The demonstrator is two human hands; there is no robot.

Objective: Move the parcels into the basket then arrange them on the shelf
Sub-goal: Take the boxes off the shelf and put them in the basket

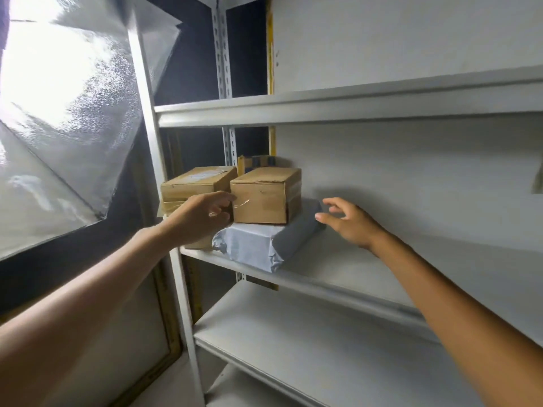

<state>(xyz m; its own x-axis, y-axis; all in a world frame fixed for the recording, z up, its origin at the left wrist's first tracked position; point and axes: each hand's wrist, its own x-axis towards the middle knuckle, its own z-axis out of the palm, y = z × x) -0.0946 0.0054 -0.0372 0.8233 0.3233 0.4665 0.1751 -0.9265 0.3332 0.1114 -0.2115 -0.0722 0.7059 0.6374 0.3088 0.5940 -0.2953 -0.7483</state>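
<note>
On the shelf (pixel 367 268), grey parcel (pixel 249 245) end-forward

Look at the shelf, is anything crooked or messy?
Yes. The grey parcel lies askew on the shelf, its crumpled front corner reaching the edge, and a cardboard box is stacked on top of it.

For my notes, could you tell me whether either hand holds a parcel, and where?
Neither grips: left hand touches cardboard box at its left edge; right hand open beside grey parcel.

A taped cardboard box (pixel 266 195) sits on a grey wrapped parcel (pixel 252 245) beside a second box (pixel 194 183) on the shelf (pixel 338 271).
</note>
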